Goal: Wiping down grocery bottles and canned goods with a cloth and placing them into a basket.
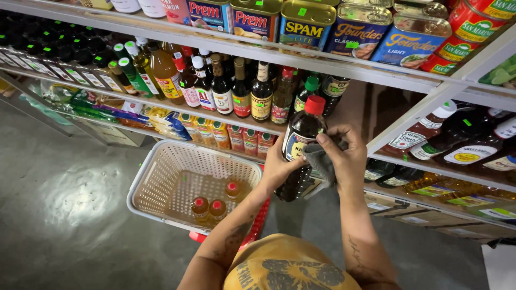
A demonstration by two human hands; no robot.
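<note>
A tall dark sauce bottle point(299, 140) with a red cap and a pale label is held upright in front of the shelves. My left hand point(279, 167) grips its lower body from the left. My right hand point(344, 157) presses a grey cloth point(321, 160) against the bottle's right side. Both forearms reach up from the bottom of the view.
A white plastic basket point(161, 177) stands at lower left with three red-capped oil bottles point(215, 205) inside. Shelves point(236, 52) hold rows of sauce bottles, cans above and packets below. A gap on the middle shelf point(359, 107) lies behind the held bottle. Grey concrete floor point(59, 198) spreads to the left.
</note>
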